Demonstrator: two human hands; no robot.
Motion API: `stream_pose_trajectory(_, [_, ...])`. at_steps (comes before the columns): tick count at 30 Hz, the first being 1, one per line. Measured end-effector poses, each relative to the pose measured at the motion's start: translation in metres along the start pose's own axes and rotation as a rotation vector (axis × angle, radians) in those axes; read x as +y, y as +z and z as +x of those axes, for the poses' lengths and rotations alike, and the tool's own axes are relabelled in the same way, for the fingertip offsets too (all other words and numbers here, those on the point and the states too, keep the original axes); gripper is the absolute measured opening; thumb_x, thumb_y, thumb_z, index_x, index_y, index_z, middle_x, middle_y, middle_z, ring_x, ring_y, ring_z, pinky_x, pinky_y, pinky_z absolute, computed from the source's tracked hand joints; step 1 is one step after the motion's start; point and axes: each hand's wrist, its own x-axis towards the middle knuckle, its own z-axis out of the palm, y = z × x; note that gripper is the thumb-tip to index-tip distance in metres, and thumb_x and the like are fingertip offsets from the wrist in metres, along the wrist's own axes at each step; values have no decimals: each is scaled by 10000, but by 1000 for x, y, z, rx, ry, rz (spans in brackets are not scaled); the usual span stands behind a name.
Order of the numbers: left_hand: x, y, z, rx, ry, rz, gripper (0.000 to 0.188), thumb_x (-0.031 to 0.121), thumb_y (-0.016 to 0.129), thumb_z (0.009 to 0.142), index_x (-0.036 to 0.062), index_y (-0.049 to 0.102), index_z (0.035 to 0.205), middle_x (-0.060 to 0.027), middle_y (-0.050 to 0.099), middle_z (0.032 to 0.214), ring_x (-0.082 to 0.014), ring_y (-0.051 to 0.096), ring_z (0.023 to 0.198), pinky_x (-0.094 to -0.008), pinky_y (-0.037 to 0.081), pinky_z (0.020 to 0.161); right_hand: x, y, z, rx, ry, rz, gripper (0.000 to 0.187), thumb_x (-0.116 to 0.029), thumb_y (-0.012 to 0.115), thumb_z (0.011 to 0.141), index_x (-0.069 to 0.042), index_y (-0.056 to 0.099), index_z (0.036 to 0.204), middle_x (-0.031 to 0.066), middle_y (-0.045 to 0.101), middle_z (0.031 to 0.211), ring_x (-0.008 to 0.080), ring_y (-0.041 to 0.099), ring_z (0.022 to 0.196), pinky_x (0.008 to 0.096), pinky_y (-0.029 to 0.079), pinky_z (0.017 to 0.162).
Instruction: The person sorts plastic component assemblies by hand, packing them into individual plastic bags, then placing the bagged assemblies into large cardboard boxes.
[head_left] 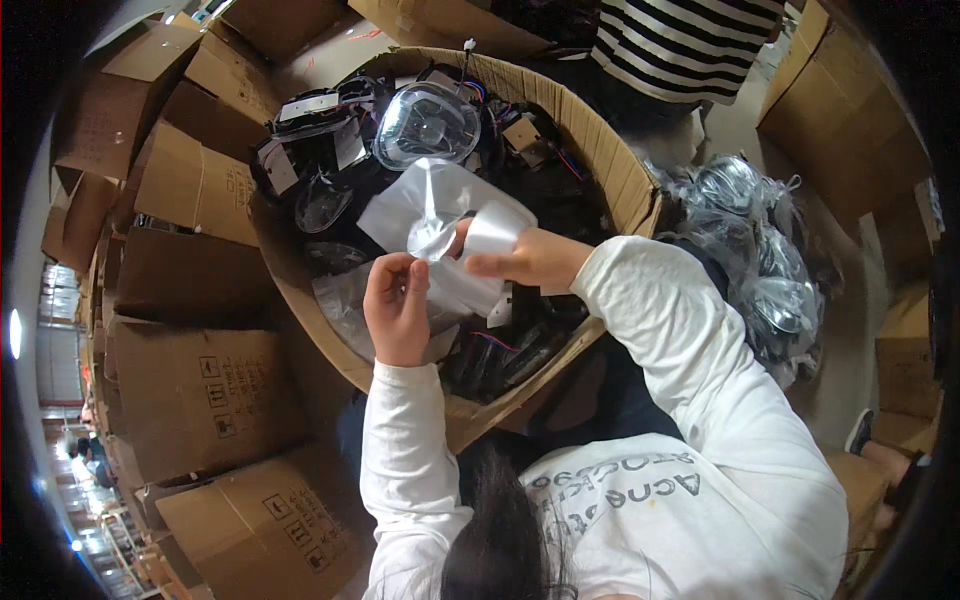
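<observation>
A translucent plastic bag (400, 205) is spread between my hands above an open cardboard box (590, 130). My left hand (398, 308) is closed, thumb and fingers pinching the bag's near edge. From the right, my right hand (530, 258) grips the bag, part of the film lying over its fingers; some fingertips are hidden. Just beyond the bag, a lamp-like part with a clear rounded cover (428, 125) rests on the pile in the box. Black parts with coloured wires (560, 150) lie around it.
Bagged shiny round parts (770, 250) are heaped right of the box. Cardboard boxes (210, 390) stand stacked along the left, and another tall box (850, 120) is at the far right. Across the box stands a person in a striped top (685, 45).
</observation>
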Motion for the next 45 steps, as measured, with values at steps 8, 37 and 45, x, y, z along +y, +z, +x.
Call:
stream_pose_trajectory(8, [-8,5,2,-148,168,113,117,88,659,1016,15,578,975,-1,539,813,-90,494,758,-235,411,704,-6,-5,14,15,-124,1033,858,-770,386,984,-23,574,1360,96,674,1241,183,659,1088,356,515,974])
stream_pose_trajectory(37, [-2,8,-16,-167,137,217,63,53,596,1038,0,564,1049,-20,606,872,-88,579,796,-245,488,744,-5,6,-1,17,12,451,350,-252,707,937,11,746,1164,44,738,1027,120,650,968,265,485,904])
stream_pose_trajectory(45, [-11,9,-14,-11,53,39,77,11,668,943,13,618,1001,-38,624,843,-120,576,775,-267,477,748,-5,-4,-1,-93,-117,902,858,-747,343,1005,13,739,966,141,724,933,235,669,905,359,511,891])
